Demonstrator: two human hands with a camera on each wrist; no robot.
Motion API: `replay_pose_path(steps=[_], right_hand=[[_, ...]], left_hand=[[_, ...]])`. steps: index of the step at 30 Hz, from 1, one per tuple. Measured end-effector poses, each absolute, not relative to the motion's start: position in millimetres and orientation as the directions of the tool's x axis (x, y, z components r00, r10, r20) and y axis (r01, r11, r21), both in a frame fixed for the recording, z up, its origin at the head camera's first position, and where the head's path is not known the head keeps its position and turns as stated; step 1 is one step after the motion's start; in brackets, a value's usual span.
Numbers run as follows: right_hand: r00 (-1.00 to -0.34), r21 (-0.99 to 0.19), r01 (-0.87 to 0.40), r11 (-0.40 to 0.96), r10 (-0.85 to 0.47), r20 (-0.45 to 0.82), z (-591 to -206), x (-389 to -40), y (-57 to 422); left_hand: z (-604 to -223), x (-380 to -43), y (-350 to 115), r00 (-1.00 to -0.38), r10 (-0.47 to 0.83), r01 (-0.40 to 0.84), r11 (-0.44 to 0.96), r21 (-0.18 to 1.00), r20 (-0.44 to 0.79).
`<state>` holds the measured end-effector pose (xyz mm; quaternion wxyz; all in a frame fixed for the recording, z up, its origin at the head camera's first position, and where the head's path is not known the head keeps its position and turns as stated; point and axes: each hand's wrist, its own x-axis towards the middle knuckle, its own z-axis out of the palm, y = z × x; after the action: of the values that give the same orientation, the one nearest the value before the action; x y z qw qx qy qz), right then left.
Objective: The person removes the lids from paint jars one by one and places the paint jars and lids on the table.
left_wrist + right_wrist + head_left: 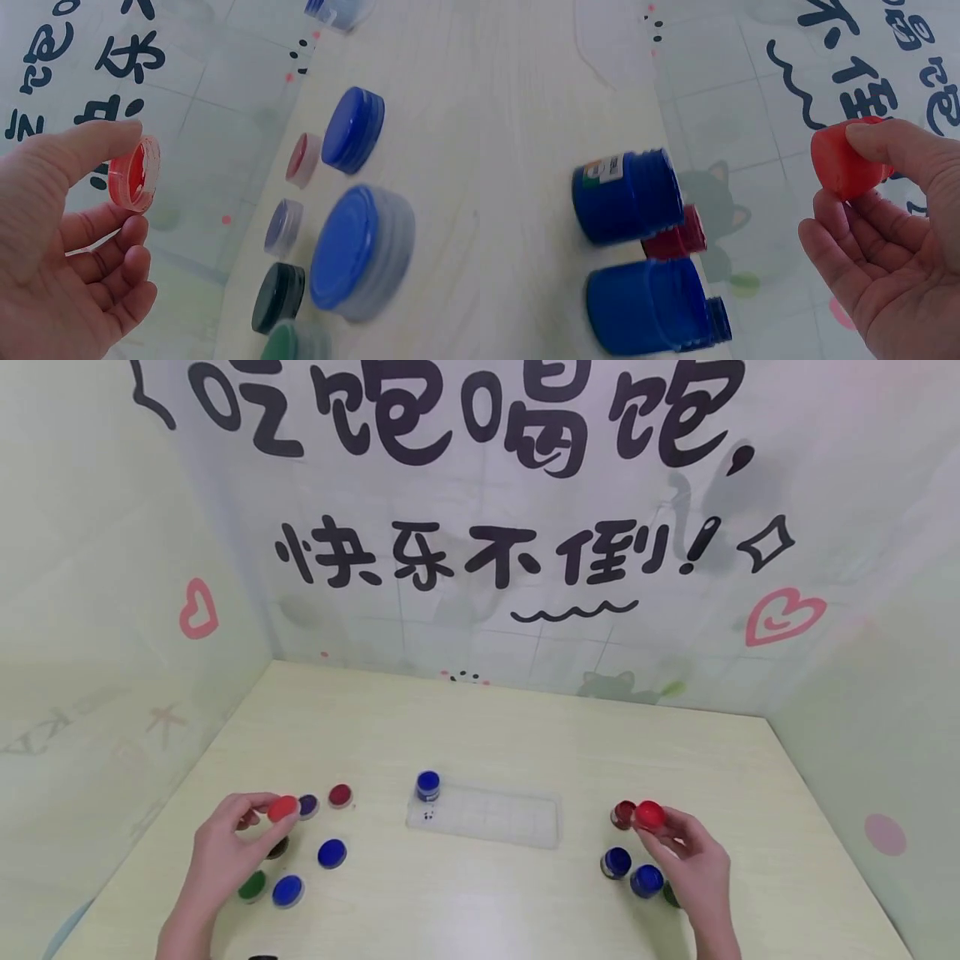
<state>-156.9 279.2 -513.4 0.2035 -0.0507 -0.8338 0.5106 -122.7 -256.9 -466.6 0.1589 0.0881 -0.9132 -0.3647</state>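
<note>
My left hand [230, 847] pinches a red paint lid [282, 809] between thumb and fingers, raised over the left side of the table. In the left wrist view this red lid [135, 174] shows a clear rim. On the right, my right hand [693, 860] pinches a small red paint pot [649, 816], its red top turned toward the head camera. Lidless blue pots [617, 862] and a dark red pot [622, 814] stand just left of that hand. Several lids lie near my left hand, among them a blue lid [288, 891] and a green lid [252, 885].
A clear plastic tray [487, 814] lies mid-table, with one blue paint pot [428, 785] at its left end. Beyond my left hand are a dark red lid [340, 795] and a purple lid [307, 806]. Printed cloth walls [480, 643] close off the table's back and sides.
</note>
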Motion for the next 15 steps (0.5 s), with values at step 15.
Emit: replay_pose_path(steps=[15], right_hand=[[-0.729, -0.795, 0.455, 0.402, 0.681, -0.072, -525.9, -127.6, 343.3]], left_hand=[[-490.2, -105.4, -299.0, -0.948, -0.311, -0.208, 0.766, 0.609, 0.067]])
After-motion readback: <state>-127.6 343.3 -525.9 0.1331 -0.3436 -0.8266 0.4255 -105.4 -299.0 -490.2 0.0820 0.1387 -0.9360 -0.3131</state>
